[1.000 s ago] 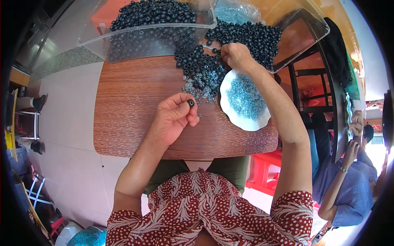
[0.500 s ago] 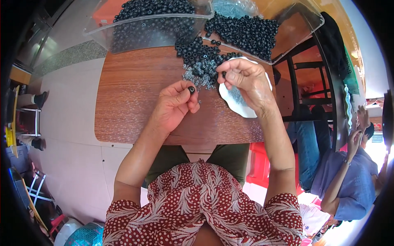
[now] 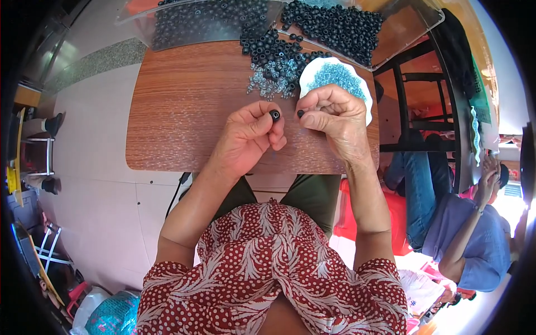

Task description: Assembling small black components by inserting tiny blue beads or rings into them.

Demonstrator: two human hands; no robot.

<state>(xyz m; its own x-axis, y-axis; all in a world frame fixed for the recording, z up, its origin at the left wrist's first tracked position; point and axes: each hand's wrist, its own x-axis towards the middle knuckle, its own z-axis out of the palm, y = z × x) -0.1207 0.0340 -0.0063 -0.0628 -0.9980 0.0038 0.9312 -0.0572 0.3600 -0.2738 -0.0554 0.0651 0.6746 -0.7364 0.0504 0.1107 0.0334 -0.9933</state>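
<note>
My left hand (image 3: 245,137) pinches a small black round piece (image 3: 274,115) with a hole in its end between thumb and fingers, above the wooden table (image 3: 184,111). Close to its right, my right hand (image 3: 340,117) pinches another small black piece (image 3: 300,114) between thumb and forefinger; the fingers hide part of it. The two pieces are a short gap apart. Just beyond the right hand lies a white wavy-edged plate (image 3: 367,109) with tiny clear bluish bits (image 3: 338,78). Left of the plate is a loose pile of black pieces (image 3: 268,50), with small clear rings (image 3: 265,82) at its near side.
At the table's far side stand two clear plastic bins, the left one (image 3: 212,28) and the right one (image 3: 410,44), both holding many black pieces. A red plastic stool (image 3: 363,218) is under the table's right side. A person in blue (image 3: 469,240) sits at the right.
My right hand has come back from the pile toward me, its black piece now close to the one in my left hand. My left hand has moved slightly right. The whole view has shifted.
</note>
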